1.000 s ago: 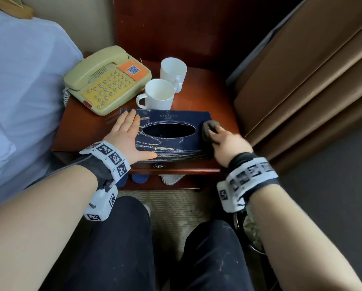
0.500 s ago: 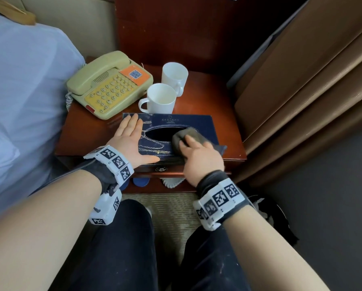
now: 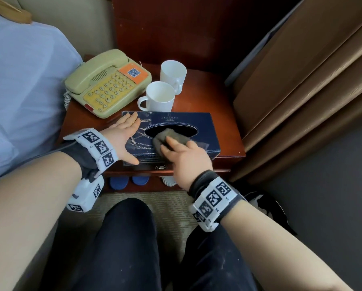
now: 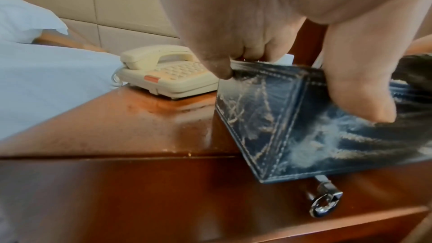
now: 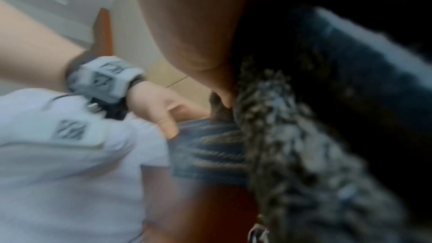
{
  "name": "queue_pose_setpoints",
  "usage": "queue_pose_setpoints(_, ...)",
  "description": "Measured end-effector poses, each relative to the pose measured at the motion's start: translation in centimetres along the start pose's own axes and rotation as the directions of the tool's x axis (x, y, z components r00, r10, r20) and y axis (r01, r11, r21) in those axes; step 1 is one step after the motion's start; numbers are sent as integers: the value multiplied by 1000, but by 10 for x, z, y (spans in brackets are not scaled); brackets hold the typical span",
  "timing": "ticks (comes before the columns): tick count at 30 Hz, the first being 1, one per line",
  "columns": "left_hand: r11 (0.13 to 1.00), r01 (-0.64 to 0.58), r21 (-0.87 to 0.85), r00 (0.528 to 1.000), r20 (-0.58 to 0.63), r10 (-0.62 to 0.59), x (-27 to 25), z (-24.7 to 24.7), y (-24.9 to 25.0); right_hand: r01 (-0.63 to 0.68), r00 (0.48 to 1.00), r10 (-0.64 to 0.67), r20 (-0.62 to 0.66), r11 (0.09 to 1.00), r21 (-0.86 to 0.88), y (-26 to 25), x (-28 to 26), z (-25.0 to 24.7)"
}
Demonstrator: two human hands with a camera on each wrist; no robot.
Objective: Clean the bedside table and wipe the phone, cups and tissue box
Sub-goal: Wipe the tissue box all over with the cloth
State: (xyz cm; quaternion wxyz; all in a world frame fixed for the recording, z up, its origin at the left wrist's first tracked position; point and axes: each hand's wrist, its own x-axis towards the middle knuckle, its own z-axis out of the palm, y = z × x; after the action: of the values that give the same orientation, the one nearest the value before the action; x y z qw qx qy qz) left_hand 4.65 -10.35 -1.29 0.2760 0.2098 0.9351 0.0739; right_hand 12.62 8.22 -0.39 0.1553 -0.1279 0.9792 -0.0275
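A navy tissue box (image 3: 196, 127) lies along the front edge of the wooden bedside table (image 3: 209, 95). My left hand (image 3: 125, 133) presses flat on the box's left end, fingers straight and thumb hanging over the front face (image 4: 292, 127). My right hand (image 3: 182, 152) holds a bunched grey cloth (image 3: 169, 138) on the box top, at the near rim of the oval opening. The right wrist view is blurred; it shows the cloth (image 5: 280, 136) under my thumb. A beige phone (image 3: 108, 82) sits at the back left. Two white cups (image 3: 159, 96) (image 3: 172, 74) stand behind the box.
A bed with a pale blue sheet (image 3: 18, 91) borders the table on the left, and brown curtains (image 3: 301, 91) hang close on the right. A key (image 4: 325, 204) sticks out of the drawer front. Slippers (image 3: 129, 181) lie under the table. My knees are just below.
My right hand has carried the cloth leftward, from the box's right end across the top to the oval opening. My left hand has stayed flat on the left end.
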Motion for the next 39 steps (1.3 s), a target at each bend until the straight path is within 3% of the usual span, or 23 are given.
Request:
queue_pose_setpoints(2, 1000, -3, 4, 1000, 1, 3, 0, 0, 0, 148, 988, -147, 49, 989, -29, -3, -2, 3)
queue_pose_setpoints(3, 1000, -4, 2, 1000, -2, 4, 0, 0, 0, 163, 986, -163, 38, 986, 23, -1, -3, 0)
queue_pose_setpoints(6, 1000, -13, -20, 1000, -14, 12, -1, 1, -1, -31, 993, 54, -101, 975, 221, 13, 9, -10)
queue_pose_setpoints(8, 999, -17, -35, 1000, -26, 16, -1, 2, -1, -172, 978, 192, -84, 964, 201, 11, 18, -15)
queue_pose_setpoints(9, 999, -17, -34, 999, -30, 16, -1, 3, -1, -181, 981, 189, -48, 973, 143, 3, 20, -16)
queue_pose_setpoints(12, 1000, -15, -20, 999, -33, 15, 0, 4, 0, 50, 999, -49, 15, 997, -51, -16, 13, -5)
queue_pose_setpoints(15, 999, -22, -26, 999, -37, 22, 1, 4, -1, 217, 973, -220, 63, 975, 54, -7, 6, -8)
queue_pose_setpoints(17, 999, -20, -43, 999, -45, 18, 2, 5, -3, 165, 986, -165, -16, 972, 165, 4, 13, -20)
queue_pose_setpoints(19, 997, -28, -70, 998, -65, 24, 1, 7, -3, 29, 992, -1, -123, 973, 230, 8, 24, -24)
queue_pose_setpoints(21, 991, -18, -129, 993, -120, 3, -1, 12, -4, -68, 992, 89, -92, 974, 216, 2, 34, -20)
queue_pose_setpoints(24, 930, 48, -364, 974, -191, -125, -6, 27, -11, -68, 996, 75, -46, 989, 135, -5, 39, -8)
queue_pose_setpoints(26, 867, 49, -496, 969, -187, -162, -6, 36, -17, 8, 999, -5, -51, 998, 64, -6, 36, -9)
queue_pose_setpoints(28, 846, 46, -531, 970, -180, -165, -3, 40, -19, 201, 979, -202, -34, 979, -37, -9, 34, -8)
queue_pose_setpoints(30, 836, 66, -544, 972, -154, -177, -1, 40, -18, 367, 930, -366, 32, 930, -26, -8, 30, -14)
queue_pose_setpoints(32, 827, 93, -554, 974, -123, -191, 0, 44, -21, 400, 912, -402, 87, 916, 34, -3, 33, -26)
queue_pose_setpoints(34, 835, 114, -538, 973, -110, -204, 1, 50, -25, 280, 960, -281, 10, 957, 82, -2, 46, -39)
queue_pose_setpoints(36, 837, 115, -535, 973, -111, -204, 0, 54, -28, 66, 997, -62, -50, 994, 84, -9, 63, -42)
queue_pose_setpoints(37, 838, 110, -535, 973, -115, -200, 0, 55, -29, -1, 1000, 1, 6, 1000, 25, -17, 71, -41)
queue_pose_setpoints(39, 849, 110, -517, 974, -114, -196, 1, 56, -30, 22, 986, -2, 164, 992, -120, -31, 77, -36)
